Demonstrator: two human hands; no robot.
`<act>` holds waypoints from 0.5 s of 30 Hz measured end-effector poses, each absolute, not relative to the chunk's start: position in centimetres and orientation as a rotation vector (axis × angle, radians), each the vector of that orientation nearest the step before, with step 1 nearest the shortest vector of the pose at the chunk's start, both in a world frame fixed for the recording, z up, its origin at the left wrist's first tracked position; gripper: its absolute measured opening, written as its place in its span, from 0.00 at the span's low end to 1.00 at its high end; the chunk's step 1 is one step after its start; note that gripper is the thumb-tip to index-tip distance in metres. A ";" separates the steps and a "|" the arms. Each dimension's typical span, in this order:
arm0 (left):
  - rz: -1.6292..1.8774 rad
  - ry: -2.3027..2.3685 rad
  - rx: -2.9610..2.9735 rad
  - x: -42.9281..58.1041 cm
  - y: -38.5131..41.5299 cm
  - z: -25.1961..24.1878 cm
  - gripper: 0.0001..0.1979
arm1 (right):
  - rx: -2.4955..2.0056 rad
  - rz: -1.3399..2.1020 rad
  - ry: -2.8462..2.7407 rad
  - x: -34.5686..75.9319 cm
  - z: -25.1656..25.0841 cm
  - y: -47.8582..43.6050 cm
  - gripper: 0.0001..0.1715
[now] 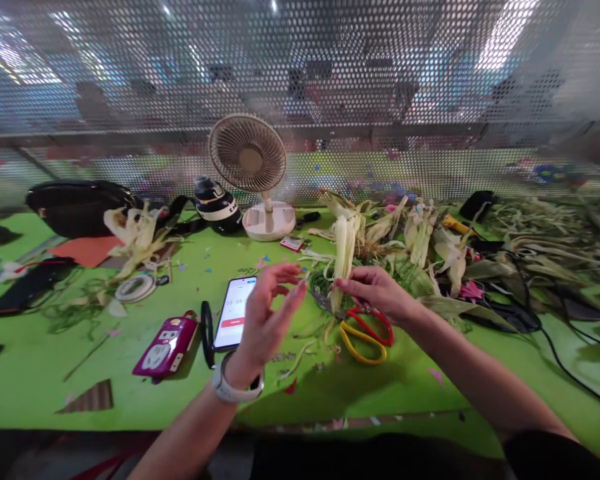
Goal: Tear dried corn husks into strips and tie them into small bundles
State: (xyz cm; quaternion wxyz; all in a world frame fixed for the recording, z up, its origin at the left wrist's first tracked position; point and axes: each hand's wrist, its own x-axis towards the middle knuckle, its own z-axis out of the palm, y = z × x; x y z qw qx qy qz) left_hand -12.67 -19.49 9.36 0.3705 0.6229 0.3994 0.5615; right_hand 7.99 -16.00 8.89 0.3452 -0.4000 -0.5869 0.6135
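Observation:
My right hand (380, 293) pinches a pale, upright bundle of corn husk (346, 247) near its lower end. To the left of it, my left hand (273, 310) hovers with thumb and fingers apart, wearing a white-strapped watch (235, 393) at the wrist. A small pale speck shows at the left thumb tip, and I cannot tell what it is. Scissors (363, 343) with one red and one yellow handle lie just below my right hand, their blades partly hidden under the husk. Green shredded strands (323, 277) lie behind the bundle.
Behind stand a fan (250, 160) and a dark bottle (217, 207) before a perforated metal screen (330, 87). A phone (234, 303) and a purple power strip (166, 347) lie left. Husks (420, 233) and cables (550, 340) spread across the right.

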 end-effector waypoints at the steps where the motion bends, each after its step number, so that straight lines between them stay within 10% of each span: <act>1: 1.221 1.002 1.577 -12.5 -18.7 9.6 0.13 | -1.035 1.558 -1.545 8.0 9.0 -15.7 0.24; 5: 0.780 0.775 1.357 -10.4 -16.6 9.7 0.13 | -0.981 1.408 -1.576 7.9 9.2 -14.3 0.27; 15: 1.058 0.817 1.147 -6.2 -13.8 7.0 0.17 | -1.103 1.261 -1.233 8.2 7.8 -11.1 0.24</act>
